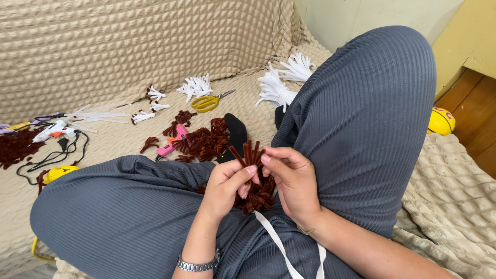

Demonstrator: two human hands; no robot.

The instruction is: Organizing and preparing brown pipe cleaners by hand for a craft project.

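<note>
both hands, left hand (227,181) and right hand (290,178), pinched on brown pipe-cleaner bundle (256,181); keep stems even, grip tight.

Home setting, living-room corner used for craft work. Beige waffle-textured fabric cover (129,46) drapes a sofa or bed. Wooden plank floor (473,111) at right, pale painted wall (361,15) behind. White hot-glue gun (51,130) and yellow-handled scissors (209,102) lie on the cover.
</note>
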